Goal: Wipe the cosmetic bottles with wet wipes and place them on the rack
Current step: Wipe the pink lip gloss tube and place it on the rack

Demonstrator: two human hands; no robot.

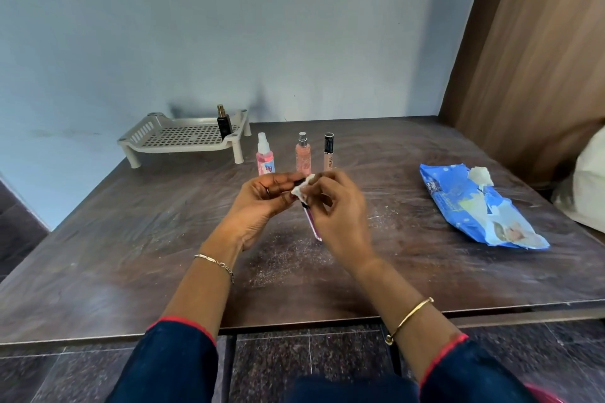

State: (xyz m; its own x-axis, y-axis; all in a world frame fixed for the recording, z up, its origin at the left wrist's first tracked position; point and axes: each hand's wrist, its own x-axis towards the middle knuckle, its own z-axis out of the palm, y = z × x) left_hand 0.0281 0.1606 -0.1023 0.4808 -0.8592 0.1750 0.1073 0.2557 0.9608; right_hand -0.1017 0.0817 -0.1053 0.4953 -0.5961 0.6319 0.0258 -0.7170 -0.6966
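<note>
My left hand [262, 203] grips the black cap end of a slim pink tube [312, 222] held above the table. My right hand [340, 209] pinches a small white wet wipe [302, 188] against the tube's top. Behind my hands three bottles stand in a row: a pink spray bottle [264, 155], a peach perfume bottle [303, 155] and a beige tube with a black cap [329, 152]. A beige plastic rack [183, 137] stands at the back left with a dark bottle [224, 123] on its right end.
A blue wet-wipe pack [474, 209] lies on the right of the dark wooden table [131, 255], a wipe sticking out of its top. A wooden panel [540, 42] rises at the right. A white cloth item [589, 183] lies at the far right edge.
</note>
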